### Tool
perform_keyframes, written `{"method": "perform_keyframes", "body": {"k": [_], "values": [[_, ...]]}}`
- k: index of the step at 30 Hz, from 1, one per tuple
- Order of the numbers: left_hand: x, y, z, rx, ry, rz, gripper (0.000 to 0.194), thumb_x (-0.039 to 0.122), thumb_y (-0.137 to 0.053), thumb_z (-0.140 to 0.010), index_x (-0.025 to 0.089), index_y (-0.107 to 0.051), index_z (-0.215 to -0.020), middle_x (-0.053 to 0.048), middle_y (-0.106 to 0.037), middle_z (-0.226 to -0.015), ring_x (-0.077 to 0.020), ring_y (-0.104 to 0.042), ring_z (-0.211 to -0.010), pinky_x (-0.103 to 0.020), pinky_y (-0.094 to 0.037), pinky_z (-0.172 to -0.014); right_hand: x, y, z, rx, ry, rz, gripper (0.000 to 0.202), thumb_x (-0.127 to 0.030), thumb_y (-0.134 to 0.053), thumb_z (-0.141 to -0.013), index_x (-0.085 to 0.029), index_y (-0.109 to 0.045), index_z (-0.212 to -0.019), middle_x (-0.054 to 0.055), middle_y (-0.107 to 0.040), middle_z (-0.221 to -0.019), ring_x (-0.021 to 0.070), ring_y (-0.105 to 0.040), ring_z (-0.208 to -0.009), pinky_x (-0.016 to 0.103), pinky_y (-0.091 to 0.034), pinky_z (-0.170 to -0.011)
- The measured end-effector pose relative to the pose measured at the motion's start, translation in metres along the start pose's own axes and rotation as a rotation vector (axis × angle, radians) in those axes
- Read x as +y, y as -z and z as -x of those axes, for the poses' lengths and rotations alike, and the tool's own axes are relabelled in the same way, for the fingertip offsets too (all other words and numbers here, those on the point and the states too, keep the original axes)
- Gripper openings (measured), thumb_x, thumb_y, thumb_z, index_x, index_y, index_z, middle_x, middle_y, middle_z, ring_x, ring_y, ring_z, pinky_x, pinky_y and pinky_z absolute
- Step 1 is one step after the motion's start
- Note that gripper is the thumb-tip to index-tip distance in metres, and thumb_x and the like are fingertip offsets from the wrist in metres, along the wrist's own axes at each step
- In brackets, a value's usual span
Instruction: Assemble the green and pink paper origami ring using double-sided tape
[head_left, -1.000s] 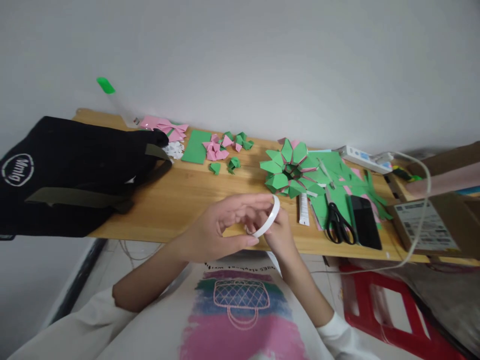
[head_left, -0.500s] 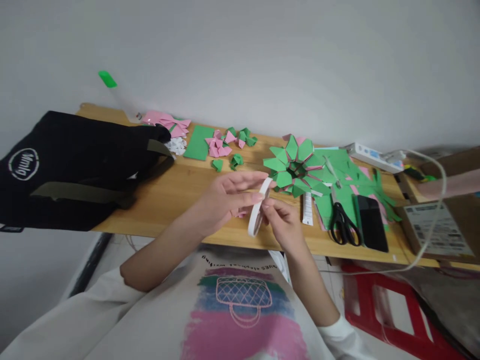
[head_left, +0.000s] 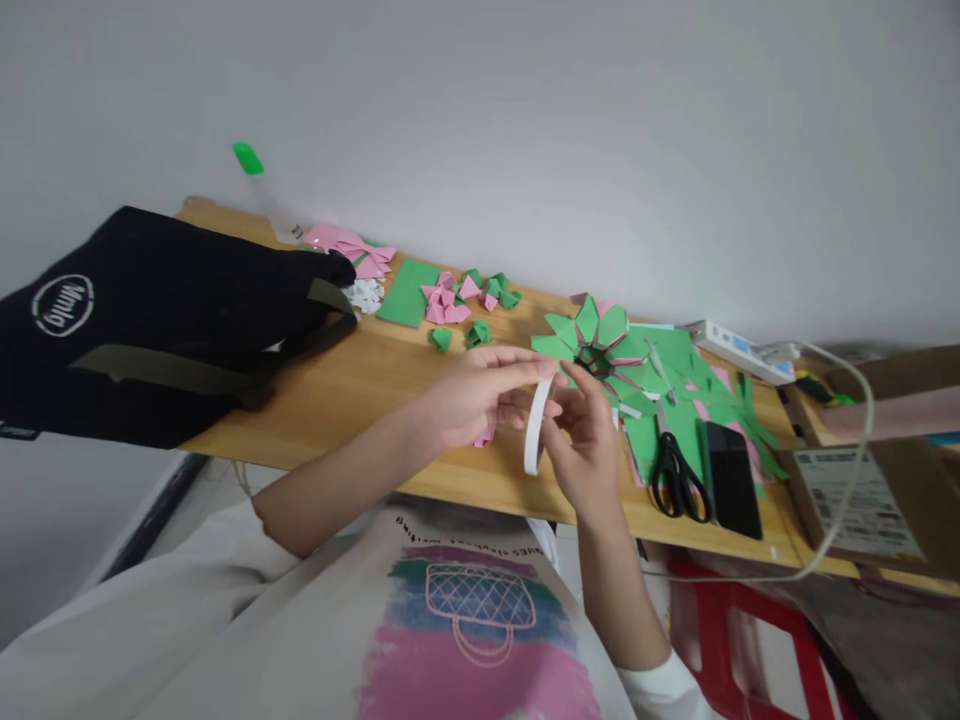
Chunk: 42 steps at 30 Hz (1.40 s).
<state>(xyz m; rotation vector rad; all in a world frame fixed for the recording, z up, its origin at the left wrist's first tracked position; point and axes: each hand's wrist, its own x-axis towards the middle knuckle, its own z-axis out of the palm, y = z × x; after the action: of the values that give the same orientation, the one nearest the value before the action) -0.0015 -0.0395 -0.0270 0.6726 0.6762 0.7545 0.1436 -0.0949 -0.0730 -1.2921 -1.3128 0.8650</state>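
Note:
A narrow white roll of tape [head_left: 534, 435] is held upright above the front of the table, between my two hands. My left hand [head_left: 484, 392] has its thumb and fingers pinched on the roll's upper edge. From the other side, my right hand [head_left: 583, 435] grips the roll with bent fingers, its fingertips close to those of the left. Just beyond the hands lies a ring of folded green and pink paper [head_left: 589, 325]. A small pink paper piece [head_left: 484, 438] shows partly below my left hand.
Folded pink and green pieces [head_left: 445, 300] and a green sheet [head_left: 407, 292] lie at the back. Black scissors [head_left: 679, 480], a phone [head_left: 731, 480] and green scraps [head_left: 667, 350] are on the right, near a power strip [head_left: 739, 350] and cardboard box [head_left: 870, 500]. A black bag [head_left: 187, 310] covers the left end.
Both hands have shifted slightly right with the tape roll, which has turned more edge-on. My right hand's fingers have risen toward the roll's top. The camera view has shifted a little.

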Motion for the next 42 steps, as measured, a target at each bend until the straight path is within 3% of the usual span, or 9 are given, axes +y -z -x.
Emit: {"method": "perform_keyframes", "body": {"k": [4, 9, 13, 18, 22, 25, 33, 39, 42], "values": [[-0.005, 0.001, -0.002, 0.005, 0.014, 0.003, 0.014, 0.027, -0.07, -0.083, 0.013, -0.068, -0.084, -0.008, -0.075, -0.079, -0.0144, -0.07, -0.056, -0.018, -0.044, -0.043, -0.005, 0.006, -0.003, 0.078, 0.031, 0.035, 0.018, -0.03, -0.062, -0.087, -0.021, -0.068, -0.102, -0.004, -0.062, -0.059, 0.0095, -0.051, -0.044, 0.022, -0.04, -0.044], [-0.007, 0.001, 0.007, -0.066, -0.031, -0.09, 0.022, 0.033, -0.069, -0.085, 0.013, -0.068, -0.093, -0.009, -0.076, -0.085, -0.0137, -0.072, -0.062, -0.015, -0.043, -0.044, -0.004, 0.003, -0.002, 0.148, 0.13, 0.01, 0.014, -0.024, -0.063, -0.085, -0.021, -0.068, -0.098, -0.004, -0.065, -0.056, 0.0105, -0.056, -0.043, 0.021, -0.042, -0.042], [-0.007, -0.001, 0.024, -0.091, -0.215, -0.229, 0.025, 0.034, -0.067, -0.087, 0.014, -0.07, -0.103, -0.005, -0.076, -0.084, -0.0128, -0.072, -0.066, -0.018, -0.052, -0.054, -0.009, -0.001, 0.0, 0.212, 0.235, 0.0, 0.011, -0.021, -0.064, -0.086, -0.023, -0.068, -0.095, -0.003, -0.071, -0.067, 0.0105, -0.06, -0.045, 0.022, -0.047, -0.044], [-0.007, -0.003, 0.045, -0.042, -0.478, -0.387, 0.018, 0.022, -0.064, -0.086, 0.017, -0.07, -0.102, -0.002, -0.076, -0.082, -0.0131, -0.072, -0.074, -0.023, -0.058, -0.069, -0.016, 0.0, 0.001, 0.23, 0.332, -0.012, 0.018, -0.015, -0.061, -0.088, -0.027, -0.068, -0.099, -0.007, -0.065, -0.057, 0.0105, -0.06, -0.044, 0.021, -0.048, -0.044], [-0.008, -0.004, 0.054, -0.046, -0.557, -0.52, 0.034, 0.018, -0.077, -0.074, 0.022, -0.07, -0.107, -0.001, -0.078, -0.091, -0.014, -0.073, -0.076, -0.024, -0.057, -0.071, -0.016, 0.001, 0.002, 0.273, 0.386, 0.075, 0.017, -0.017, -0.061, -0.089, -0.027, -0.069, -0.101, -0.006, -0.068, -0.062, 0.0117, -0.064, -0.049, 0.023, -0.051, -0.05], [-0.009, -0.004, 0.056, -0.062, -0.555, -0.586, 0.043, 0.016, -0.081, -0.07, 0.023, -0.069, -0.111, -0.001, -0.078, -0.094, -0.016, -0.073, -0.078, -0.027, -0.056, -0.074, -0.014, 0.002, 0.003, 0.292, 0.393, 0.125, 0.015, -0.021, -0.061, -0.091, -0.027, -0.069, -0.102, -0.004, -0.07, -0.067, 0.0123, -0.065, -0.052, 0.024, -0.052, -0.053], [-0.009, -0.002, 0.054, -0.135, -0.548, -0.623, 0.043, 0.007, -0.074, -0.073, 0.022, -0.068, -0.113, 0.0, -0.077, -0.087, -0.0141, -0.072, -0.078, -0.026, -0.057, -0.077, -0.003, 0.006, 0.006, 0.36, 0.433, 0.167, 0.019, -0.018, -0.062, -0.09, -0.026, -0.069, -0.105, -0.001, -0.074, -0.082, 0.0115, -0.067, -0.056, 0.023, -0.054, -0.052], [-0.011, -0.002, 0.054, -0.176, -0.495, -0.64, 0.054, 0.001, -0.07, -0.073, 0.019, -0.06, -0.123, 0.001, -0.073, -0.081, -0.013, -0.07, -0.076, -0.025, -0.057, -0.077, -0.007, 0.013, 0.007, 0.385, 0.626, 0.365, 0.031, -0.008, -0.062, -0.087, -0.028, -0.069, -0.11, -0.002, -0.073, -0.076, 0.0115, -0.068, -0.06, 0.022, -0.054, -0.057], [-0.009, -0.001, 0.051, -0.158, -0.441, -0.572, 0.053, 0.003, -0.072, -0.072, 0.019, -0.061, -0.121, 0.002, -0.072, -0.076, -0.0121, -0.069, -0.074, -0.023, -0.056, -0.075, -0.012, 0.015, 0.007, 0.332, 0.564, 0.33, 0.029, -0.009, -0.061, -0.088, -0.027, -0.068, -0.109, -0.003, -0.072, -0.074, 0.0108, -0.067, -0.056, 0.022, -0.054, -0.056]]}}
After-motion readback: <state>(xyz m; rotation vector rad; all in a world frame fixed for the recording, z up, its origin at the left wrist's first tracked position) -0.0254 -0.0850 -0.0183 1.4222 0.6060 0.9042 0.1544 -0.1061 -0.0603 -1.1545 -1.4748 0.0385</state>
